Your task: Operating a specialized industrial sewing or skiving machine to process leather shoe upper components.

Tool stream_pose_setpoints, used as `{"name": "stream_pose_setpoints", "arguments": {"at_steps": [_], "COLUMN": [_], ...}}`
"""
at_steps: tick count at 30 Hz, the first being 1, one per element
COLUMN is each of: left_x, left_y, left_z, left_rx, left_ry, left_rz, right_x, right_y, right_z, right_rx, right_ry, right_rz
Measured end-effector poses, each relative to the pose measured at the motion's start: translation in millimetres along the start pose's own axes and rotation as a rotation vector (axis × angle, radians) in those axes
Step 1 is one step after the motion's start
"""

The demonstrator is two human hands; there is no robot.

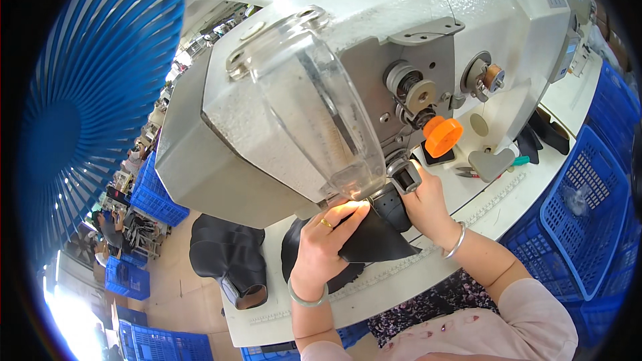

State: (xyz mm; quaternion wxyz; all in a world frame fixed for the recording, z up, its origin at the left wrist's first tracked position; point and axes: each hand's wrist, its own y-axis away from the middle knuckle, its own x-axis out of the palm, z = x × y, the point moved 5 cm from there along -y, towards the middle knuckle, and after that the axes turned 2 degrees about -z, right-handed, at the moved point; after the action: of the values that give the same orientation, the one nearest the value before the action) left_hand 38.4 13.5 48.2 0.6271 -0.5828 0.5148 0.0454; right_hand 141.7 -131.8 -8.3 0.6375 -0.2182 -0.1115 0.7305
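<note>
A white sewing machine (267, 140) fills the middle of the view, its lamp lighting the work under the head. Below it lies a black leather piece (378, 237) with a pointed corner toward me. My left hand (321, 241) has its fingers pressed together on the left edge of the leather, close to the needle area. On the far right side of the same piece, my right hand (426, 204) is curled at the edge with a row of small holes. A metal machine part hides some of its fingertips. The needle itself cannot be made out.
Stitched black leather parts (231, 254) hang over the table's left edge. A ruler strip (495, 204) runs along the white tabletop. Red-handled snips (468, 172) lie at right, near dark leather pieces (550, 132). Blue crates (578, 214) stand at right; a blue fan (100, 80) looms left.
</note>
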Motion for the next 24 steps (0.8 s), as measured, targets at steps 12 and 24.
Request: {"name": "stream_pose_setpoints", "arguments": {"at_steps": [12,24], "left_x": [5,10], "left_y": [12,4], "left_z": [1,-25], "left_rx": [-0.153,-0.001], "left_ry": [0.192,-0.228], "left_rz": [-0.003,0.009], "right_x": [-4,-4], "right_y": [-11,-8], "right_z": [1,10], "right_rx": [-0.18,-0.033], "right_ry": [0.065,0.12], "right_rz": [0.018,0.049]}}
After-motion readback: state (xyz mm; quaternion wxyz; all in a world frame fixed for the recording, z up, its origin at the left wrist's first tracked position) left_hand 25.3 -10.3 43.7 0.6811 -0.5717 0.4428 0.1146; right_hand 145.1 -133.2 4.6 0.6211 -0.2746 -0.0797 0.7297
